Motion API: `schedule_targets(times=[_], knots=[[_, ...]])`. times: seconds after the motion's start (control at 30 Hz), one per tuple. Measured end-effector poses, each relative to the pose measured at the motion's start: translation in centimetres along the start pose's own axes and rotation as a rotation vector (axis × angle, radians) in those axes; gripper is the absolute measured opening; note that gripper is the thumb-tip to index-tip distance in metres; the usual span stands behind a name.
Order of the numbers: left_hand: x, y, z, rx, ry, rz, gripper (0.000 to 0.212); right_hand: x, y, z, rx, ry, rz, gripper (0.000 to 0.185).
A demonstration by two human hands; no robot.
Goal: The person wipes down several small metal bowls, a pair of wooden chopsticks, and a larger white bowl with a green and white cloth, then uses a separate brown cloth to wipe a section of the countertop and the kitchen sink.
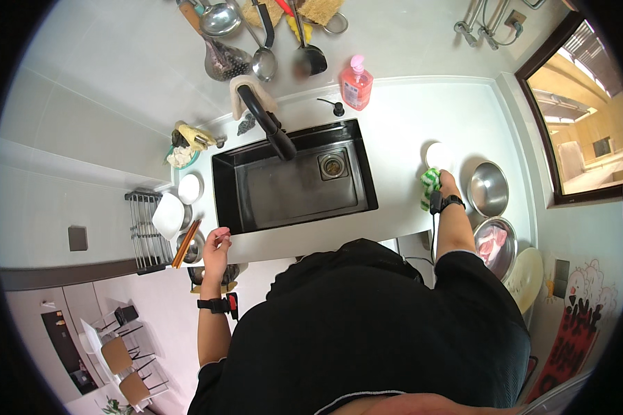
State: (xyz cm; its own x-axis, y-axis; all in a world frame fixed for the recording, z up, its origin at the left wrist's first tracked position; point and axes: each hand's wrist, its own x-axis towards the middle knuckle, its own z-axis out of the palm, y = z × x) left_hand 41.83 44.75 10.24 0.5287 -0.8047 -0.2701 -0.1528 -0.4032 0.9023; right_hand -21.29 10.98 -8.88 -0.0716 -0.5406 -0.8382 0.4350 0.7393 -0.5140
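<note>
Over the counter's front edge, by the near left corner of the black sink (296, 187), my left hand (218, 251) has loosely bent fingers and nothing visible in it. At the right of the counter, my right hand (448, 182) is on a crumpled green-and-white cloth (428, 193), which bunches out on its left side. Its fingertips are partly hidden. Just beyond them, touching or nearly so, is a round white dish (439, 154). A stainless steel bowl (488, 189) stands to the right of this hand.
A metal bowl of raw meat (493, 243) sits by my right arm. Left of the sink are white bowls (168, 215), chopsticks (187, 244) and a wire rack (148, 231). A black faucet (267, 122) arches over the basin. Behind stands a pink soap bottle (356, 85).
</note>
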Motion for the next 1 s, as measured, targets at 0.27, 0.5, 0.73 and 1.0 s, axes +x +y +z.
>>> schedule_targets(times=[0.27, 0.5, 0.73, 1.0], knots=[[-0.1, -1.0, -0.4, 0.024, -0.072, -0.01, 0.019, -2.4, 0.3, 6.2, -0.896, 0.266, -0.731, 0.039], [1.9, -1.1, -1.1, 0.011, -0.15, 0.07, 0.018, -16.2, 0.5, 18.5, -1.448, 0.265, -1.352, 0.042], [3.6, -0.8, -2.1, 0.09, -0.188, 0.229, 0.018, -23.1, 0.5, 24.1, -1.349, 0.271, -1.924, 0.065], [5.0, 4.1, 0.0, 0.146, -0.348, 0.337, 0.022, -26.4, 2.1, 27.5, -1.174, 0.254, -1.639, 0.05]])
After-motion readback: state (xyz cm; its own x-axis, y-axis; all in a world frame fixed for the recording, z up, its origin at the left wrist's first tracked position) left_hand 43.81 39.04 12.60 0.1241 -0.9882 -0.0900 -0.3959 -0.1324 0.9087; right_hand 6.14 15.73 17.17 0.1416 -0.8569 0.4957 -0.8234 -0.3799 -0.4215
